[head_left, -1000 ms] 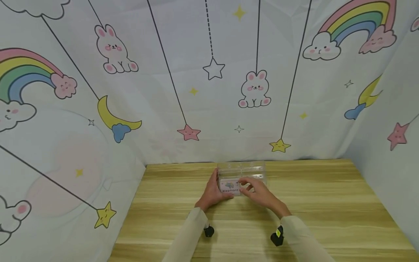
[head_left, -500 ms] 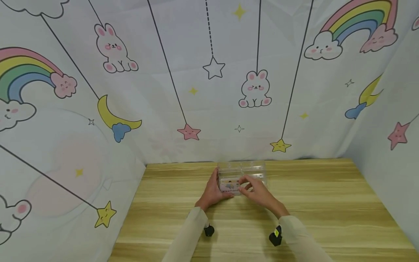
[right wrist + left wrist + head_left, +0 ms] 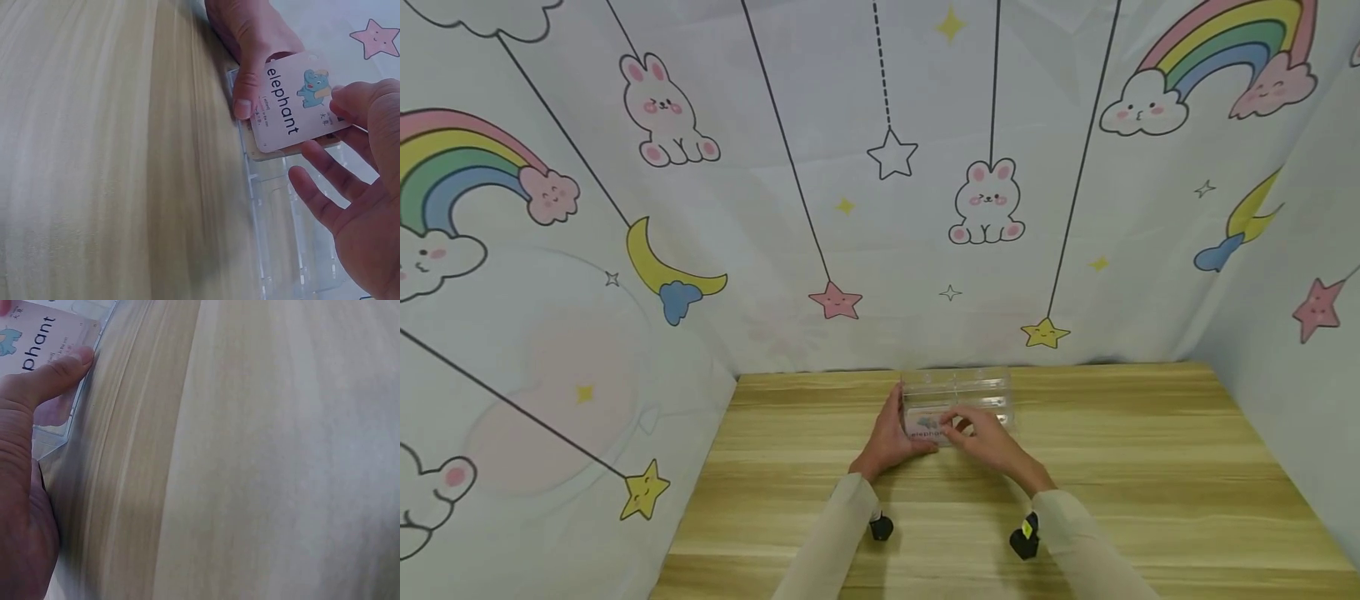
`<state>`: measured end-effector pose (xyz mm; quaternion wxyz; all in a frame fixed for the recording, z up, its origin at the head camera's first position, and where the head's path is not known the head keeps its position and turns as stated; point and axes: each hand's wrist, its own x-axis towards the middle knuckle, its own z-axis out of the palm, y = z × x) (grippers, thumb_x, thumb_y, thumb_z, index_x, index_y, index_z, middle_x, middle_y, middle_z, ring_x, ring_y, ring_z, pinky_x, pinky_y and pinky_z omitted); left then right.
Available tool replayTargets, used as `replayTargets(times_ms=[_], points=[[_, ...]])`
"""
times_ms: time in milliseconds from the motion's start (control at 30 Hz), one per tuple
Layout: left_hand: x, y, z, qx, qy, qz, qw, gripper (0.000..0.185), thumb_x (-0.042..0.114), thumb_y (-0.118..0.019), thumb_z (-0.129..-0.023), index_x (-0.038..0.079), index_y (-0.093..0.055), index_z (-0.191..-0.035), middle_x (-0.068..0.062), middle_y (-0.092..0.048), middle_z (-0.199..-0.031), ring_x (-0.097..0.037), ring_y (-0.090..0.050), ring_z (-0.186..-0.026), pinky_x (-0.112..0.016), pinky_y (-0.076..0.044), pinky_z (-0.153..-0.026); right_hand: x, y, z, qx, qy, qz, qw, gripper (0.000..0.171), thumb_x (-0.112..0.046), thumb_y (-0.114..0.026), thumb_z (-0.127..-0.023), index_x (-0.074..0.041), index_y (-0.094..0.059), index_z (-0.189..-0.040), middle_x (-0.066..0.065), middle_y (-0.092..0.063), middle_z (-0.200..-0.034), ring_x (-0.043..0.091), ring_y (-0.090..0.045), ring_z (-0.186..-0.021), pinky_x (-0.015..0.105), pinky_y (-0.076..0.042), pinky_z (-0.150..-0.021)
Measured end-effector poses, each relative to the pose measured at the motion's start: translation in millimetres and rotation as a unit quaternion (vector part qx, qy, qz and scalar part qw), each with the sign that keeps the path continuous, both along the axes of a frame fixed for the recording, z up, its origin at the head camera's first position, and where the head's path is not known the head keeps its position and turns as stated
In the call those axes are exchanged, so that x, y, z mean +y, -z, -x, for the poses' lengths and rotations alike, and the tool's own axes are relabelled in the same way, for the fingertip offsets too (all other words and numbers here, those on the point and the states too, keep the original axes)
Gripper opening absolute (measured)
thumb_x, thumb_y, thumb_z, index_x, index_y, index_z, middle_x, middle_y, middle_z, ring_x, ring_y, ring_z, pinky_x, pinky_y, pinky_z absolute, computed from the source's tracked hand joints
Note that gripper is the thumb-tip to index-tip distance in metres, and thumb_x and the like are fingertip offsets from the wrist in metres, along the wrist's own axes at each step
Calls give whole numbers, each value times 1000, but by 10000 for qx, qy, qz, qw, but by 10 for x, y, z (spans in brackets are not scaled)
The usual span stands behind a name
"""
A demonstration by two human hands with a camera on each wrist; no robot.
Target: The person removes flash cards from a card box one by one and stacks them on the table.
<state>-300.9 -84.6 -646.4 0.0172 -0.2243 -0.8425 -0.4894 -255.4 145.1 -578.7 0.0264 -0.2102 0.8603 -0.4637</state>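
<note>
A clear plastic box (image 3: 981, 385) with several compartments sits at the back of the table. My left hand (image 3: 886, 442) grips its left end, fingers along the outer side and thumb over the front edge. In the left wrist view that thumb (image 3: 65, 372) lies across a flash card's lower part. The pink-white elephant flash card (image 3: 290, 103) is on top in the front left compartment, tilted above another card in the right wrist view. My right hand (image 3: 988, 440) pinches its right edge between thumb and index finger, other fingers spread. How many cards lie beneath is hidden.
The wood-grain table (image 3: 1135, 467) extends in front of and beside the box. A white cloth wall (image 3: 760, 250) printed with rabbits, stars and rainbows stands directly behind it, with further printed walls left and right.
My right hand has shifted slightly left, covering more of the card. A different picture showed above the word elephant half a second ago; the elephant picture shows again now. My left hand keeps its hold.
</note>
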Motion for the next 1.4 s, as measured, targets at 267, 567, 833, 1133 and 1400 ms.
replayTargets(times_ms=[267,567,833,1133,1400], points=[[23,-19,11,-16,-24,-28,10000,129,29,-102,-66,8,-19,-162,-13,-46,-150,-24,-51,-133,-45,-39,-115,-18,-225,12,200,275,87,9994,18,-15,-71,-101,-7,-75,-116,7,-73,-114,24,-69,-95,34,-57,-69],[17,-9,12,4,-8,-164,9999,127,32,-99,-69,9,-18,-164,-13,-46,-154,-28,-47,-140,-50,-39,-114,136,-281,-34,25,460,266,9986,24,-11,-75,-97,-11,-73,-121,12,-70,-126,23,-71,-93,38,-60,-75],[27,-19,-18,-350,17,-199,9992,134,32,-101,-67,7,-13,-165,-14,-39,-159,-27,-41,-146,-45,-34,-118,403,-211,-243,-148,639,82,9978,31,-6,-79,-92,-9,-70,-121,15,-67,-125,18,-70,-86,27,-57,-66],[21,-24,-39,-495,-21,-21,9988,136,33,-100,-69,8,-9,-166,-14,-33,-162,-28,-36,-149,-45,-33,-119,814,-57,-543,-373,614,27,9974,35,-1,-80,-89,-4,-68,-121,20,-66,-127,14,-69,-79,26,-57,-65],[16,-42,-44,-556,-90,57,9984,136,34,-101,-68,9,-10,-166,-14,-36,-161,-25,-38,-147,-43,-32,-119,1046,87,-732,-549,595,138,9966,36,0,-82,-87,0,-67,-120,25,-66,-122,13,-70,-76,26,-57,-61]])
